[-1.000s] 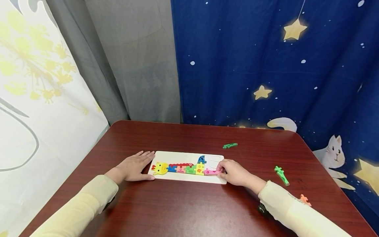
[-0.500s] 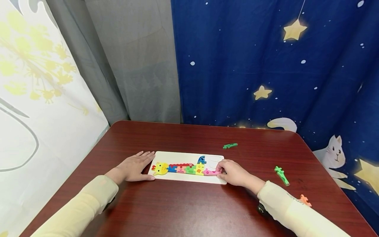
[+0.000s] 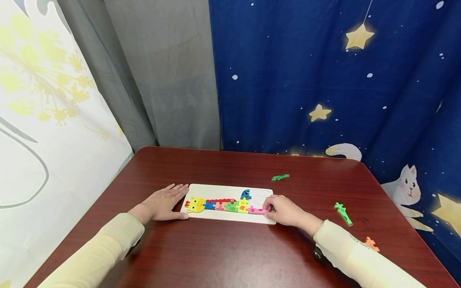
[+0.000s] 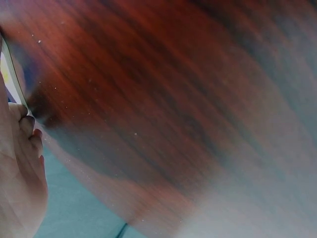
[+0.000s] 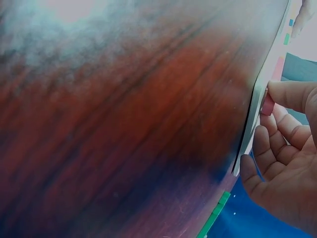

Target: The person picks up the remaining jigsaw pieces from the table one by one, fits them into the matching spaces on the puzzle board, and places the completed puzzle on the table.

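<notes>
A white puzzle board (image 3: 219, 216) lies on the table, bearing a giraffe made of coloured pieces with a yellow head (image 3: 196, 205) at its left end. At the board's right end my right hand (image 3: 286, 210) pinches a pink puzzle piece (image 3: 256, 210) between thumb and fingers. In the right wrist view the thumb presses the end of that pink piece (image 5: 268, 105). My left hand (image 3: 166, 203) lies flat with fingers spread, touching the board's left edge. A blue piece (image 3: 245, 195) sits above the yellow body piece (image 3: 243, 206).
Loose on the table (image 3: 223, 256) are a dark green piece (image 3: 280, 177) behind the board, a light green piece (image 3: 343, 214) to the right, and an orange piece (image 3: 371, 244) beside the right sleeve. Curtains hang behind the table's far edge.
</notes>
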A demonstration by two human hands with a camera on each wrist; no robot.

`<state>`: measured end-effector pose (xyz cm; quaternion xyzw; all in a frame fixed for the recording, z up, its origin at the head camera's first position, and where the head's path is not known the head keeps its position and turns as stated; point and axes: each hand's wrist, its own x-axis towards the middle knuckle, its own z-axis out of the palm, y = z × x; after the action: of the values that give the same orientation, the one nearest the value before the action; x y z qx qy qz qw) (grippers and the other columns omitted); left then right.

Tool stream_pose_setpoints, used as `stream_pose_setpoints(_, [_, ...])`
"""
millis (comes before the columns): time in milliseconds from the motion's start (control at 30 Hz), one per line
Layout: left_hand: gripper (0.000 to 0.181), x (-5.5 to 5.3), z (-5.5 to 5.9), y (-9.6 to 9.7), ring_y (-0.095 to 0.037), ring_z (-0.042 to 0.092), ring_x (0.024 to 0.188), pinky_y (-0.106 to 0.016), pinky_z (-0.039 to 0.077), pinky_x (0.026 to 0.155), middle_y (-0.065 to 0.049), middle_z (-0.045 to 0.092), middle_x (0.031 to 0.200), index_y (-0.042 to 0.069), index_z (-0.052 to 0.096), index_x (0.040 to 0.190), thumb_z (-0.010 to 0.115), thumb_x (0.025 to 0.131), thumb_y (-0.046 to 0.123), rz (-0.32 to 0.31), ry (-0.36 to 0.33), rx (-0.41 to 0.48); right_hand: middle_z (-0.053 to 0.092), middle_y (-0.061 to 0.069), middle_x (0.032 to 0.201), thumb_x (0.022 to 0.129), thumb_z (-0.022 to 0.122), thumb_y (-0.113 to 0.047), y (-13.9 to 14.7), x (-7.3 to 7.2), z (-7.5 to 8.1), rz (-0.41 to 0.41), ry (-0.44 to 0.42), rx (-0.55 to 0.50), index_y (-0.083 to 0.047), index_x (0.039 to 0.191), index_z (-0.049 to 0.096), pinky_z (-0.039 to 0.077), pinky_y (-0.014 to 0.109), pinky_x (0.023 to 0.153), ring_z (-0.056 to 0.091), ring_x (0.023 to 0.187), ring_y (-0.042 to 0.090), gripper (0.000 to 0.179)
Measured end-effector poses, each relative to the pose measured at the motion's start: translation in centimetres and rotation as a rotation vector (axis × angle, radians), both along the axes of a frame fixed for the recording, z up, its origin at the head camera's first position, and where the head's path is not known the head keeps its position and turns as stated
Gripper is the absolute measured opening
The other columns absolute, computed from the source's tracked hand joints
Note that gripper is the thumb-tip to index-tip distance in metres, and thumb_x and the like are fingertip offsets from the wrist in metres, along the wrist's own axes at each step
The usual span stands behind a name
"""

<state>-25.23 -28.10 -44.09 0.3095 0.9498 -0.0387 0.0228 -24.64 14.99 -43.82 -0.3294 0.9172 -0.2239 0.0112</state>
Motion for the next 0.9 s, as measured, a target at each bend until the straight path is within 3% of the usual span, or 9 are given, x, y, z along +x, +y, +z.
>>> stream_pose_setpoints(500, [0.103,-0.06,-0.14,-0.13,-0.029,0.029,0.142,-0.046,0.021,0.115,-0.013,0.032,0.154,0.002,0.032,0.151,0.040,0.084,0.080,-0.011,0.026,-0.004,0.053,-0.009,0.072,0.081,0.074,-0.005,0.05,-0.06,0.08,0.016,-0.006,0.002,-0.013,0.083,0.065,0.043,0.025,0.063,0.048,0.070,0.009,0.012])
stream_pose_setpoints(900, [0.105,0.06,0.21,0.03,-0.029,0.028,0.142,-0.046,0.020,0.115,-0.013,0.032,0.155,0.002,0.032,0.151,0.039,0.083,0.081,0.000,0.006,-0.015,0.054,-0.007,0.073,0.081,0.073,-0.004,0.10,0.22,0.40,0.026,-0.023,-0.007,-0.011,0.085,0.066,0.043,0.025,0.063,0.050,0.070,0.010,0.011])
